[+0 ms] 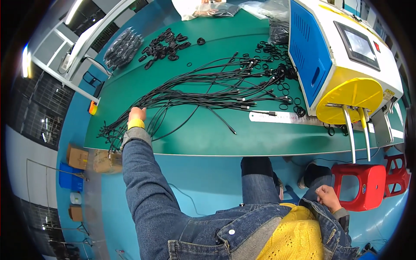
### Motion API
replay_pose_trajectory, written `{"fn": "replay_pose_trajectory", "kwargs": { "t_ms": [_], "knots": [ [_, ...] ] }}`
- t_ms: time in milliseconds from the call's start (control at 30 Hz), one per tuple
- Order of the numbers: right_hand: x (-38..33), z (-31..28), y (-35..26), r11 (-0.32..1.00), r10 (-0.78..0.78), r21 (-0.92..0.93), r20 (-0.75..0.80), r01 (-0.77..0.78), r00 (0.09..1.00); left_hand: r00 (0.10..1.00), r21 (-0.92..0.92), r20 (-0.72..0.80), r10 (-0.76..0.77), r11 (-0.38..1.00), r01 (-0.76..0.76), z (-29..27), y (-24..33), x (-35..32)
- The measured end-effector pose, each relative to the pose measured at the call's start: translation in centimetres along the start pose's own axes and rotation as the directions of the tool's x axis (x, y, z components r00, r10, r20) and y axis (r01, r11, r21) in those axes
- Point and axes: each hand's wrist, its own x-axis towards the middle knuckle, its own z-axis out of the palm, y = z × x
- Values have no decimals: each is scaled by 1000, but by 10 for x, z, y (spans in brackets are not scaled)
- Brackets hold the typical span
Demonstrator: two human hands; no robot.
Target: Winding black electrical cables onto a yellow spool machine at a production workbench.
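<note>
A long spread of black cables [190, 96] lies across the green table, with small plugs at both ends. My left hand [137, 114] reaches to the left part of this bunch, its fingers closed around some of the cables; the fingertips are partly hidden. Close to my lap, well off the table, my right hand [328, 198] is curled closed with nothing visible in it. By the right ends of the cables lie many small black rings [284, 73]. A steel ruler [284, 118] lies flat at the table's front right, with one cable plug over its edge.
At the right stands a white and blue machine [310, 56] with a yellow disc [349, 102] and two protruding prongs. Coiled black cables [164, 47] and a clear bag of black items [123, 48] lie at the back left. Across the table another person's hands [207, 12] handle a bag. Red stools [362, 186] stand below right.
</note>
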Motion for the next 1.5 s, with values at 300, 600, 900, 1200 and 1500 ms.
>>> {"fn": "replay_pose_trajectory", "kwargs": {
  "t_ms": [300, 600, 900, 1200, 1500],
  "knots": [
    [4, 17, -38, 995, -99, -18, 47, 100, 994, 748, -714, -612, 258, 225, -663, -148, 27, -15],
    [2, 116, -218, 187, -940, -351, 206, 917, 271, 676, -684, -621, 398, 147, -715, -178, -44, -192],
    [51, 264, -343, -172, -963, -386, 258, 906, -73, 695, -788, -463, 551, 104, -607, -136, -114, -314],
    [22, 214, -333, -370, -887, -306, -163, 877, -432, 871, -633, -149, 468, 632, -447, -125, -133, -342],
    [-22, 203, -215, -733, -676, -251, 373, 632, -636, 825, -977, 95, 557, 210, -29, -125, 12, -384]
  ]
}}
